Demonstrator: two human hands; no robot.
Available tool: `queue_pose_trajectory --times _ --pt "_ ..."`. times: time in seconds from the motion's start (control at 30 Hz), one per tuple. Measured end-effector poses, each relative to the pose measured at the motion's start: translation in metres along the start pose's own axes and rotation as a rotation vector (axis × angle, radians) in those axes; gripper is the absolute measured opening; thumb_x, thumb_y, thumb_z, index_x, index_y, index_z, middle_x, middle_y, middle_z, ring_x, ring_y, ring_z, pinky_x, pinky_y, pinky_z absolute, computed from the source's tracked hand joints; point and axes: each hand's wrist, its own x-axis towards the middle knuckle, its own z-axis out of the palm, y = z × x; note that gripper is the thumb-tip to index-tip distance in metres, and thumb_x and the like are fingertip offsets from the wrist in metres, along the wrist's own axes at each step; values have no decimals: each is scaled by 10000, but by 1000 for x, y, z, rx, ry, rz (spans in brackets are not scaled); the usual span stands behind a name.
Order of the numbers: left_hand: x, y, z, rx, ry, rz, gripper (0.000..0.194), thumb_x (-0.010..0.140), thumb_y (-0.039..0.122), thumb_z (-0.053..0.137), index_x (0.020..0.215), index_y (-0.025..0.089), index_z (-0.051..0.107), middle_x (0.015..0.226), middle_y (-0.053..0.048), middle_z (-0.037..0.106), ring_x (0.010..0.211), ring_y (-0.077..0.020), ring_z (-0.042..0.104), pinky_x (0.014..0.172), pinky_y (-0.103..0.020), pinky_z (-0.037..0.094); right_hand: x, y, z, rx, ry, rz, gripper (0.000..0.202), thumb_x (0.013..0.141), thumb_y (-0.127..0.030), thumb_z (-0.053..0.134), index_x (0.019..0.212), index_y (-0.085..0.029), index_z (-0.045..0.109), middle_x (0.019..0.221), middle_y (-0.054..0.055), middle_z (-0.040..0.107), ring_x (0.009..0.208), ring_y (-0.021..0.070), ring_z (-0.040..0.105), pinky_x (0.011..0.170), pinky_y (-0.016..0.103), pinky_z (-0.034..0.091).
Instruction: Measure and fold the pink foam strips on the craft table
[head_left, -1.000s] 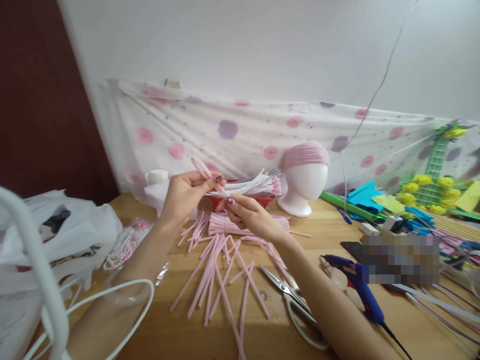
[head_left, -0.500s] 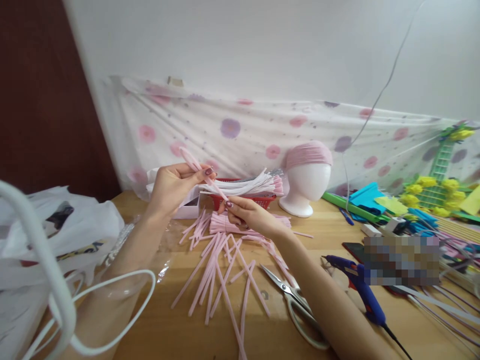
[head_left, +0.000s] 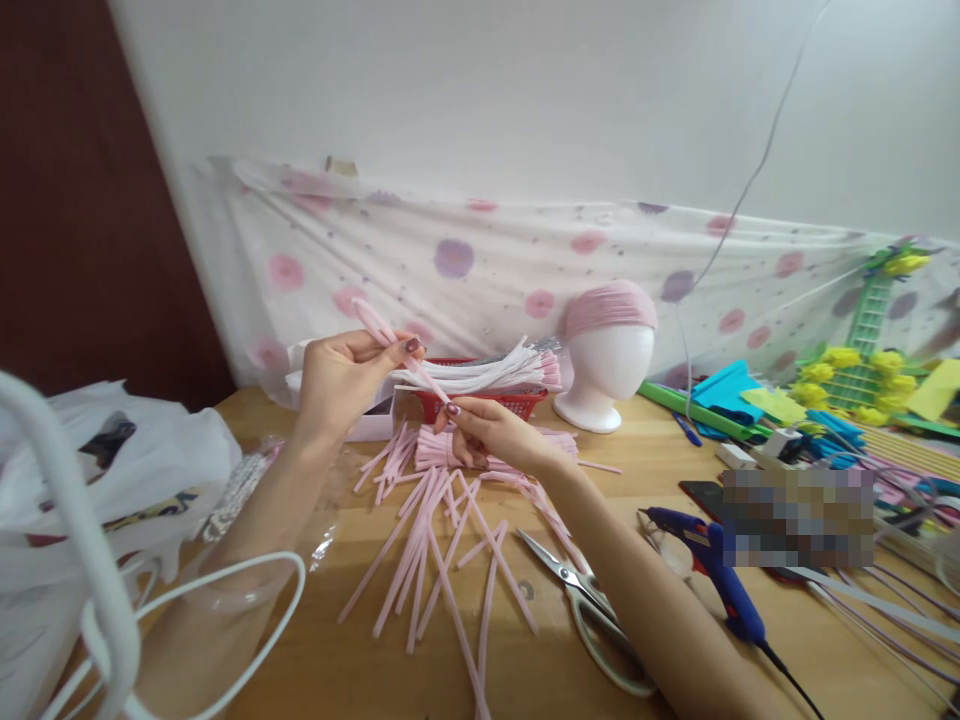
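A pink pipe cleaner [head_left: 373, 320], bent into a narrow loop at its upper end, is held up between my two hands. My left hand [head_left: 352, 375] pinches it just below the loop, fingers closed. Lower down, my right hand [head_left: 487, 430] grips its other end between thumb and fingers. Beneath the hands lies a bundle of pink pipe cleaners [head_left: 435, 448], partly hidden by my right hand. Loose pink pipe cleaners [head_left: 411, 560] fan out over the wooden table [head_left: 315, 640] in front of it.
Behind the hands stands a red basket [head_left: 517, 405] with white pipe cleaners [head_left: 480, 368]. A white foam head [head_left: 611, 375] is at its right. Scissors [head_left: 585, 590] and a blue glue gun [head_left: 720, 575] lie right. Plastic bags [head_left: 165, 450] and a white cable [head_left: 296, 600] are left.
The view has shifted slightly, so everything sits a little further left. Both hands keep the same hold on the pipe cleaner, with hardly any movement.
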Motion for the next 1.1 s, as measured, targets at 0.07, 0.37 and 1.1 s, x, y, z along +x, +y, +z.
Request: queue_pose_trajectory --times 0.07,0.37,1.1 --pt "0 1 0 1 20 1 243 662 364 863 807 180 796 806 -57 805 824 -246 768 842 -350 609 1 2 0 -15 -6 2 305 969 -457 495 903 -166 556 481 -58 569 381 71 411 412 183 299" --pt "1 -2 0 22 6 -5 245 648 366 876 804 197 794 769 -47 796 814 -241 766 827 -337 611 1 3 0 -69 -43 44 271 1003 -410 455 881 -178 526 487 -43 610 366 72 440 396 170 333" --pt "-6 2 11 7 -115 -129 356 589 424 894 783 154 765 737 -70 790 759 -248 761 764 -340 607 -17 -18 -35 -332 52 23 329 916 -461 633 1039 -169 720 1072 64 740 1009 201 654 894 324 500"
